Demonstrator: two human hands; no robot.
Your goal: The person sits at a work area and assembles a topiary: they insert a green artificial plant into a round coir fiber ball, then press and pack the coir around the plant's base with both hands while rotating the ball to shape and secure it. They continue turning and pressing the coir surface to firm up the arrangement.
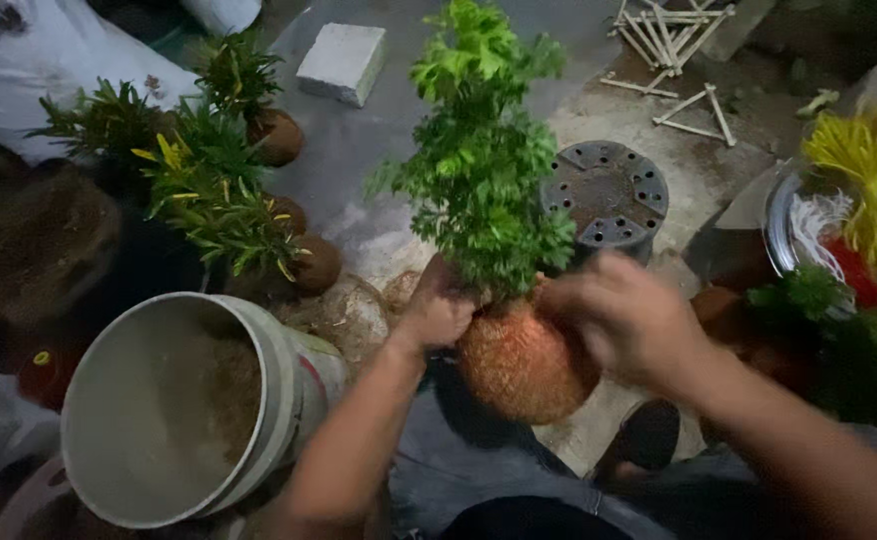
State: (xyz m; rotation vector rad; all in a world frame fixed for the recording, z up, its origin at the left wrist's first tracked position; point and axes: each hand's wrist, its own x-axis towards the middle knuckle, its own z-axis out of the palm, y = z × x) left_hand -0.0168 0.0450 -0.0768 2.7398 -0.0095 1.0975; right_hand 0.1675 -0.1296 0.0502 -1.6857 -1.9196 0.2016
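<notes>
My left hand (437, 312) grips the upper left side of a round root ball (521, 365) wrapped in orange netting. A bushy green plant (479, 160) grows upright out of that ball. My right hand (624, 318) is blurred and rests against the ball's upper right side, fingers curled near the base of the stem. Both forearms reach in from the bottom of the view.
A white bucket (284, 385) holding brown soil tilts at lower left. Several wrapped plants (209, 190) stand at the left. An upturned black pot (607, 195) sits behind the plant. Yellow, white and red string (859, 190) lies in a bowl at right. A white block (342, 62) lies at top.
</notes>
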